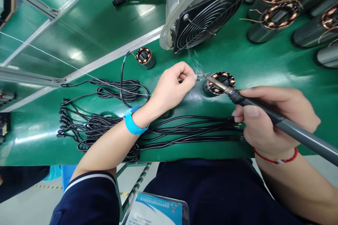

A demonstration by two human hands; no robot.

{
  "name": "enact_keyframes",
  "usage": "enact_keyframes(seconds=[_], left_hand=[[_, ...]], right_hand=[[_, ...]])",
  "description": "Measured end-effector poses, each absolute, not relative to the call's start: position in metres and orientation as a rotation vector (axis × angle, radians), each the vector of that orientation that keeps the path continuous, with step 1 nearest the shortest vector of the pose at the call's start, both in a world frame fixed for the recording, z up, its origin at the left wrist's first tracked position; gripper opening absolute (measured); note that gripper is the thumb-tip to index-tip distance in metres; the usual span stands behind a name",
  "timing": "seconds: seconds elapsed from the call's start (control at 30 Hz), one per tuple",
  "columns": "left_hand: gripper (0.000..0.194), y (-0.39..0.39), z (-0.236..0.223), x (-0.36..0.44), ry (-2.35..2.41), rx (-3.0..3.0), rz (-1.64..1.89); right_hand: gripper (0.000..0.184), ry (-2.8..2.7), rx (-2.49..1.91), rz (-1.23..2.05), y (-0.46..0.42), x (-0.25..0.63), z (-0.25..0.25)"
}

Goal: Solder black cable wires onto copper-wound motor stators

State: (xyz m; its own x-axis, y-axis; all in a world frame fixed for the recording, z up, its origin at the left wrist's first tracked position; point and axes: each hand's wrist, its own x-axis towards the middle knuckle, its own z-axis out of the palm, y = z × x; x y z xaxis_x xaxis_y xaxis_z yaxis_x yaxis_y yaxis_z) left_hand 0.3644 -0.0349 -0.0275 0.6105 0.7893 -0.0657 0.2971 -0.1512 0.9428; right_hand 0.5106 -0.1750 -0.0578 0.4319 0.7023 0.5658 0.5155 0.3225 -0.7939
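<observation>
My right hand [274, 116] is closed around a soldering iron [253, 107], whose tip points left over a motor stator [220, 82] with copper windings. Smoke rises near the tip. Beside the stator, my left hand [175, 84] pinches the thin end of a black cable [181, 80], its fine wires reaching toward the iron's tip. Whether tip and wires touch is too small to tell. A thin strand of solder wire [87, 74] comes in from the left and passes behind my left wrist. Another stator [144, 58], joined to a black cable, stands farther back on the left.
Bundles of black cables [105, 124] lie along the front of the green table [264, 63]. A fan with a wire guard [208, 21] stands behind my hands. Several stators [277, 17] are grouped at the back right. A metal frame rail [113, 54] crosses the left side.
</observation>
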Motion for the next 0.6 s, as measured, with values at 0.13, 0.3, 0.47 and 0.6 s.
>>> enact_keyframes(seconds=[0.13,0.3,0.47,0.6], left_hand=[[0.014,-0.0350,-0.0269,0.3649,0.888,1.717,0.559],[0.015,-0.0354,-0.0254,0.3656,0.909,1.714,0.548],[0.015,-0.0351,-0.0247,0.3657,0.898,1.718,0.554],[0.015,-0.0346,-0.0255,0.3658,0.904,1.719,0.552]], right_hand=[[0.023,-1.217,-1.338,0.177,-0.1757,0.5100,-0.0585],[0.023,-1.197,-1.316,0.140,-0.1733,0.5103,-0.0578],[0.022,-1.174,-1.322,0.109,-0.1719,0.5125,-0.0591],[0.021,-1.214,-1.346,0.113,-0.1742,0.5125,-0.0614]])
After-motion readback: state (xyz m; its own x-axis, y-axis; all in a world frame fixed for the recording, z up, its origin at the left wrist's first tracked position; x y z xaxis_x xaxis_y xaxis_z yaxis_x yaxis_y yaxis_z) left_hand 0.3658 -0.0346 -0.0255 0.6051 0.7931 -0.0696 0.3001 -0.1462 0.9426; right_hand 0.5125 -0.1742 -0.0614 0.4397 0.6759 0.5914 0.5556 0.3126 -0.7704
